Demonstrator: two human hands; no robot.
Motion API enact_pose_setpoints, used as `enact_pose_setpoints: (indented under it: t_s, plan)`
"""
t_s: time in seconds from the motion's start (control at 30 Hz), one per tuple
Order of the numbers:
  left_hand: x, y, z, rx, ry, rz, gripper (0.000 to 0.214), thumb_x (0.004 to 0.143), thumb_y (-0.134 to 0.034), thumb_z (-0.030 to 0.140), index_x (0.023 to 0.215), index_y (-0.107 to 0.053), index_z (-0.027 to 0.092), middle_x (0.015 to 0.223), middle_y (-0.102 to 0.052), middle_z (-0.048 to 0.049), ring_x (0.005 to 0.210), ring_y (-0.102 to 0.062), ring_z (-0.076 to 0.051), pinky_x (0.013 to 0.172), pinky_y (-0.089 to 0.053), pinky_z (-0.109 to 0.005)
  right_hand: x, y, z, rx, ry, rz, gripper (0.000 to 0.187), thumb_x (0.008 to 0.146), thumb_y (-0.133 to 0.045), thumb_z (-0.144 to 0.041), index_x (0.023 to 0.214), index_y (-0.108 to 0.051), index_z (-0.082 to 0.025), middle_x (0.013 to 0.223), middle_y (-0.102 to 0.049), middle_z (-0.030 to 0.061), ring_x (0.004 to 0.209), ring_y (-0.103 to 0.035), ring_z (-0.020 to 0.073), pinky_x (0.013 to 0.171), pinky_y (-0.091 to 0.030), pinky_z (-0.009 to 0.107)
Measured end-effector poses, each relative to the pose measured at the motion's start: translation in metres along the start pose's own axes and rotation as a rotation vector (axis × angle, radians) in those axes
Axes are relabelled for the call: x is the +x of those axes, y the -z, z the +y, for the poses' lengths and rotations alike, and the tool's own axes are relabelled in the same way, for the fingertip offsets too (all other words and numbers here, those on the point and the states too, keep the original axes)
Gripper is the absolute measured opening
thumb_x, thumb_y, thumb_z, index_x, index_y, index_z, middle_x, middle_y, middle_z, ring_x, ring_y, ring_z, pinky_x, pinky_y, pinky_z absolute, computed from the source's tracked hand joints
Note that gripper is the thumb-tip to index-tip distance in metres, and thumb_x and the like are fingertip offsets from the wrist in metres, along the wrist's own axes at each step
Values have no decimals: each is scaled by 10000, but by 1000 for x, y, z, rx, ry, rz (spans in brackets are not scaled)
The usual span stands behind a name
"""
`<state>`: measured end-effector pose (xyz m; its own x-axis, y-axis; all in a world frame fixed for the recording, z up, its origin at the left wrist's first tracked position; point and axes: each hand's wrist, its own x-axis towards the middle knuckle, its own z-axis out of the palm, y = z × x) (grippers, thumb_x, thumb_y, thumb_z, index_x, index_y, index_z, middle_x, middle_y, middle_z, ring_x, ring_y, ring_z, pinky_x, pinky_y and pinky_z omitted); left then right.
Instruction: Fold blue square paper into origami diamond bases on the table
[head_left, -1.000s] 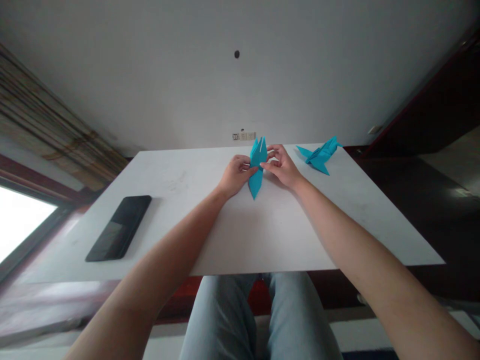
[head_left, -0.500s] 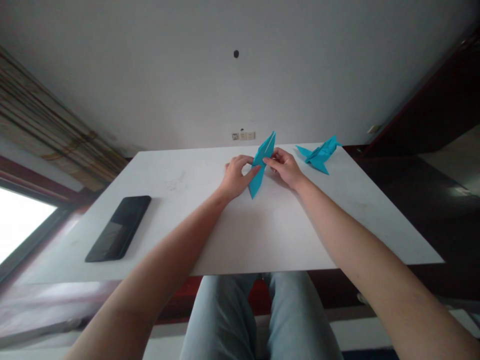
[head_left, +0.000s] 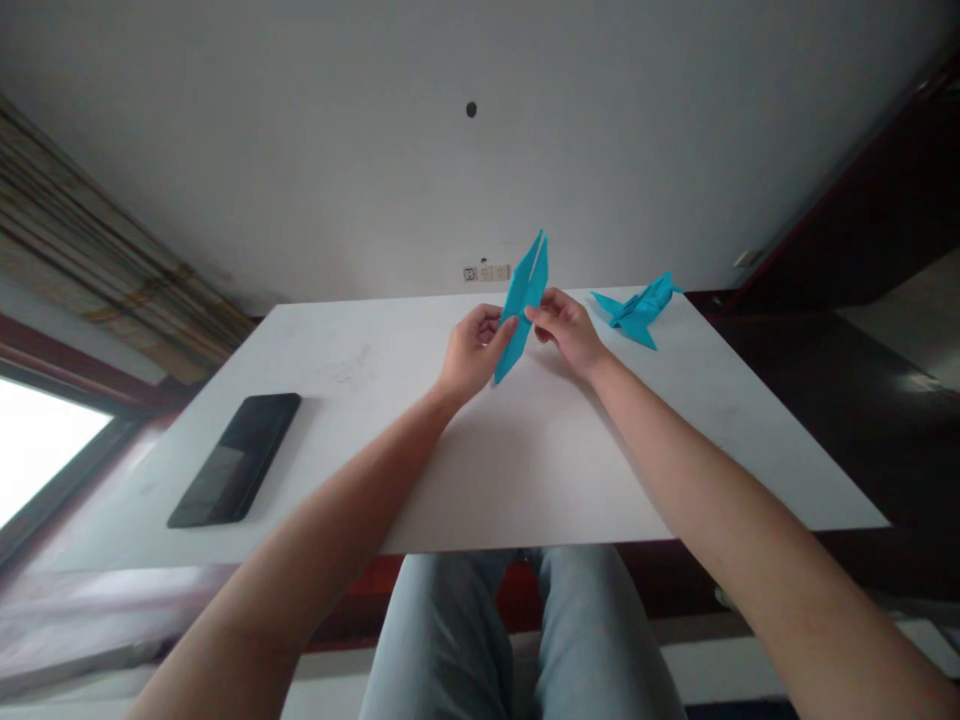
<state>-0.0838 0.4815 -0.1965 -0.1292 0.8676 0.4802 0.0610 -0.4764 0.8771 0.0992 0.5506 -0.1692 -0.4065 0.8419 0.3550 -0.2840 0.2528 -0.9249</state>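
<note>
White tabletop (head_left: 525, 480) just past light-blue jeans (head_left: 517, 640), forearms stretched out across it. Left hand (head_left: 472, 350) in a narrow pinch on a long folded teal origami piece (head_left: 523, 295), right hand (head_left: 570, 332) pinching the same piece from the other side, paper held up between them. Light, thin, crisp paper by the look of it, easy to crumple, so probably best gripped along the thick folded middle, not the pointy tips. Black phone (head_left: 234, 460) off to the left, teal origami bird (head_left: 641, 312) farther right, wall socket (head_left: 486, 273) beyond.

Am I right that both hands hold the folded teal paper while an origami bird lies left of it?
No: the head view shows the origami bird to the right of the folded teal paper, held by the left hand and right hand.
</note>
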Motion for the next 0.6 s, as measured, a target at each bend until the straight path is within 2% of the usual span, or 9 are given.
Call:
enact_pose_setpoints:
  t_s: [0.13,0.23,0.33,0.5,0.6]
  plan:
    - [1,-1,-5,-57,46,26,556,967,-963,712,1065,-716,224,945,-836,-51,785,-755,-149,677,-580,-247,-2,2,3,-41,-29,-30,633,711,-1084,-747,947,-736,-274,736,-620,-69,623,-455,114,590,-369,301]
    - [2,1,-6,-56,15,44,577,1030,-855,792,1118,-685,247,862,-782,-8,704,-686,-134,603,-514,-235,-4,3,5,-65,-50,-64,593,757,-1055,-737,926,-750,-258,727,-619,-60,642,-473,121,612,-376,305]
    - [3,2,-6,-73,-11,37,600,1057,-788,835,1214,-650,273,839,-762,14,661,-663,-133,573,-494,-241,-4,3,9,-88,-69,-94,641,754,-1042,-794,937,-753,-252,734,-635,-52,650,-475,124,614,-370,308]
    - [2,2,-6,-88,50,30,612,991,-935,710,1289,-604,291,968,-773,13,757,-795,-147,654,-608,-255,-5,3,18,-26,-106,-89,794,667,-1091,-827,1089,-667,-303,671,-588,-111,592,-463,124,574,-318,293]
    - [0,2,-5,-86,96,30,626,959,-1000,607,1325,-595,301,1011,-760,22,773,-821,-146,664,-632,-247,-5,3,21,-8,-106,-78,833,648,-1116,-793,1090,-576,-337,651,-587,-143,567,-452,120,579,-318,280]
